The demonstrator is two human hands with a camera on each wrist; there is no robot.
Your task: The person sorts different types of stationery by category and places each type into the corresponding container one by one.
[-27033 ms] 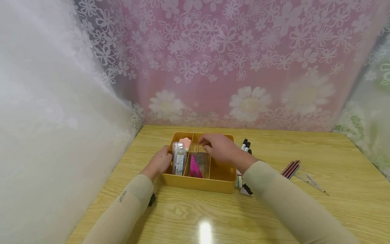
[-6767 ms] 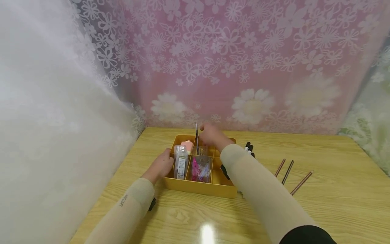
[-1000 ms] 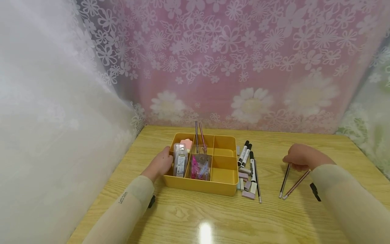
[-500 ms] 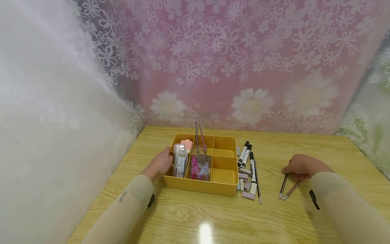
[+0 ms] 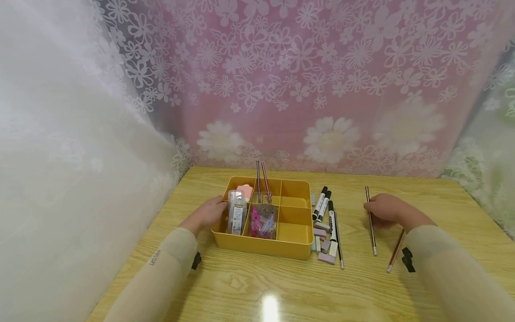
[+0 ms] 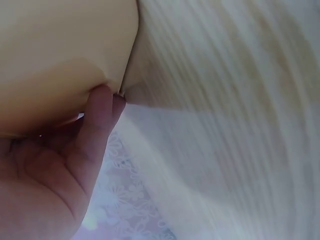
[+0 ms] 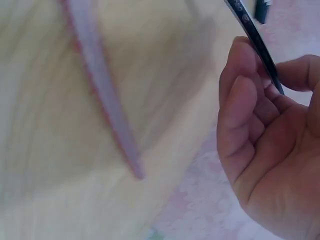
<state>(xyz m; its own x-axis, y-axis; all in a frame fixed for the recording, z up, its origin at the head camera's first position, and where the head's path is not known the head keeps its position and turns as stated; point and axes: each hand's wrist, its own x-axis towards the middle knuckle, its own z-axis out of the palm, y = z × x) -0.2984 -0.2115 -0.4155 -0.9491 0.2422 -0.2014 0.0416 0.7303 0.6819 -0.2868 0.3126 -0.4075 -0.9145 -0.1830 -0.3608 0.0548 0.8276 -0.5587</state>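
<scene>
My right hand pinches a dark pencil between thumb and fingers; its eraser end points toward me. A dark red pencil lies on the table under the right wrist, and shows large and blurred in the right wrist view. My left hand grips the left side of a yellow divided box; the left wrist view has its fingers against the box wall. Two pencils stand in the back middle compartment. A clear bottle-shaped case and a bag of pink and purple pieces fill front compartments.
Right of the box lie several black-and-white markers, a dark pencil and several small pastel erasers. A pink item sits in the back left compartment. A floral curtain hangs behind the wooden table.
Compared with earlier, two pencils now stand in the box. In the last second, the right hand has taken hold of the dark pencil and moved it away from the red one.
</scene>
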